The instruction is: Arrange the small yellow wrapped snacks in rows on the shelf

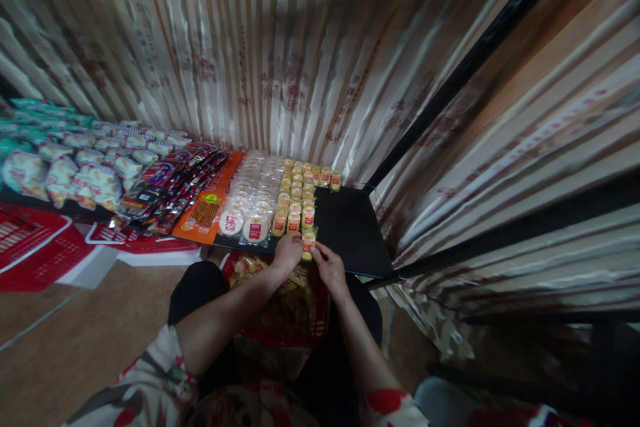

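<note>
Baskets [30, 247], red ones, sit on the floor at far left, under a black shelf [350, 227] loaded with snack packs. On the shelf, going rightward, there are pale bagged snacks [75, 173], then dark wrappers [165, 187], an orange pack [205, 213], rows of round white cakes [250, 200], and then columns of small yellow packs [297, 193] running back toward the curtain [300, 47]. Right part of the shelf is bare black. Left hand [287, 252] is at the shelf's front edge, fingers closed on the left side of one yellow pack [308, 243], which sits at the near end of the yellow columns, right at the edge. Right hand [327, 265] comes in from the other side, fingers pinching the same pack's right edge, so both hands have it between them. Below the arms there's another red basket [280, 307] with more yellowish packs in it, resting about on the person's lap, a bit blurry. Sleeves are floral, red on white. Striped curtain fills the whole background, and a dark frame [475, 60] cuts across on the right.
</note>
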`<state>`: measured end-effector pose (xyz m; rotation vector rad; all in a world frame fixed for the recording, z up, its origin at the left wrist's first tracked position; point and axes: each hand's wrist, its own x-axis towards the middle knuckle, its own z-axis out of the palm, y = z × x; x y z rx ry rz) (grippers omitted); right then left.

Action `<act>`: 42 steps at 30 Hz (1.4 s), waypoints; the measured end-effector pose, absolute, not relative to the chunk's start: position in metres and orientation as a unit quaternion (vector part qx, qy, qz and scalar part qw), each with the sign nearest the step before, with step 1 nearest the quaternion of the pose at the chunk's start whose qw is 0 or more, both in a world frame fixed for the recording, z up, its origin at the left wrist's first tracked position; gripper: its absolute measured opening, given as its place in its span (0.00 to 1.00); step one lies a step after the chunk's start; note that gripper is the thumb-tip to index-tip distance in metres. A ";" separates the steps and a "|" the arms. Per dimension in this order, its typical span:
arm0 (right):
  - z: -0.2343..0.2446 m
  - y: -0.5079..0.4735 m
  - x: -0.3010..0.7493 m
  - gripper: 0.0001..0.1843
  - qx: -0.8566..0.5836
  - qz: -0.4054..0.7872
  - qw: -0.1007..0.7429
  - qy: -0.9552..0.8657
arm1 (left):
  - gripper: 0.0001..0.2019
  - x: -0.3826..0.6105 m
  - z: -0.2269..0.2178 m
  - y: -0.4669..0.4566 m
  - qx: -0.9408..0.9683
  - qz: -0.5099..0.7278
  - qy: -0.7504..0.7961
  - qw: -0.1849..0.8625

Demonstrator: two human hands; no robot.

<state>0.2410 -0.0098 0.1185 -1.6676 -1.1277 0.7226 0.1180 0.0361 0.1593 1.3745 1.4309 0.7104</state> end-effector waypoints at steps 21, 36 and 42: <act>0.116 0.029 0.245 0.24 -0.709 0.270 0.495 -0.423 | 0.16 0.135 0.182 0.037 0.639 0.253 0.605 0.403; 0.123 0.037 0.241 0.25 -0.723 0.228 0.480 -0.441 | 0.18 0.134 0.168 0.039 0.655 0.265 0.603 0.371; 0.124 0.034 0.237 0.24 -0.720 0.234 0.480 -0.442 | 0.17 0.134 0.160 0.040 0.653 0.288 0.598 0.365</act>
